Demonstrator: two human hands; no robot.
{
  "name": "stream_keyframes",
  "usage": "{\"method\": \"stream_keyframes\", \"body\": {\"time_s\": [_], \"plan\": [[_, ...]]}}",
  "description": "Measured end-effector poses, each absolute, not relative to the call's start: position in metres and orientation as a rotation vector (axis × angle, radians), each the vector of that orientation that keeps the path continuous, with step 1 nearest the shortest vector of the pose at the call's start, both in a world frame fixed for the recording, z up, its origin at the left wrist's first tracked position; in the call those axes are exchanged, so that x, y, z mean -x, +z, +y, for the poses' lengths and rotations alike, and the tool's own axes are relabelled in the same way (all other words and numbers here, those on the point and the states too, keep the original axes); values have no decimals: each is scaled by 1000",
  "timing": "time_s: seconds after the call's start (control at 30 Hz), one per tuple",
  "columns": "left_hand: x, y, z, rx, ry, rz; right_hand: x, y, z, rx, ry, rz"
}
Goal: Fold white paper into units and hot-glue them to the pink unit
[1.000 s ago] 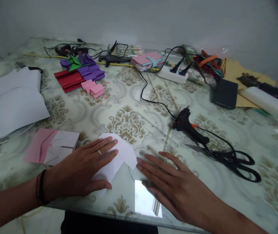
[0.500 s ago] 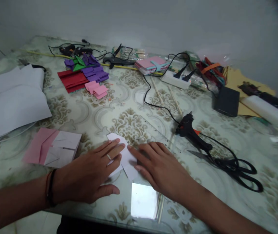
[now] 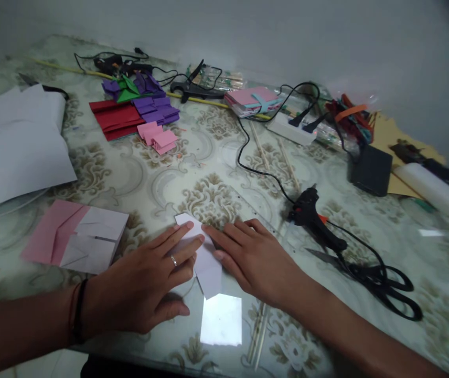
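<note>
A small folded white paper (image 3: pixel 209 268) lies on the patterned table at the centre, under the fingers of both hands. My left hand (image 3: pixel 146 278), with a ring and a dark wristband, rests flat over its left part, fingers spread. My right hand (image 3: pixel 252 257) touches its right edge with the index finger and thumb; the other fingers are curled loosely and hold nothing. Left of my left hand lies a folded pink and white paper (image 3: pixel 86 236). The paper's left part is hidden beneath my left fingers.
A black glue gun (image 3: pixel 314 220) and black scissors (image 3: pixel 374 278) lie to the right. Folded red paper (image 3: pixel 118 119), purple and pink pieces sit at the back left. White sheets (image 3: pixel 15 147) cover the far left. A power strip (image 3: pixel 291 128) stands at the back.
The view has shifted slightly. My right hand has moved a little up along the white paper's edge, and more of the paper's lower part shows between the hands.
</note>
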State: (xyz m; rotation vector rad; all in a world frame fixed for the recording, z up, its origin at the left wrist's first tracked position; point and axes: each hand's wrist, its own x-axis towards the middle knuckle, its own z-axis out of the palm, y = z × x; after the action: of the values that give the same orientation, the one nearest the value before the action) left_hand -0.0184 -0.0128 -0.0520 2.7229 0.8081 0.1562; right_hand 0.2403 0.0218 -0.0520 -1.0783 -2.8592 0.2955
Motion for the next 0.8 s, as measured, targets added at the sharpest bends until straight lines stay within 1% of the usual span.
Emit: {"method": "stream_keyframes", "body": {"time_s": [0.47,0.8], "plan": [[20,-56,-17,-2662,132,825,-231,-54,35,1047,186,-2924],[19,-55,-16,-2651,150,842,-207,-46,52,1067,210,-3017]]}}
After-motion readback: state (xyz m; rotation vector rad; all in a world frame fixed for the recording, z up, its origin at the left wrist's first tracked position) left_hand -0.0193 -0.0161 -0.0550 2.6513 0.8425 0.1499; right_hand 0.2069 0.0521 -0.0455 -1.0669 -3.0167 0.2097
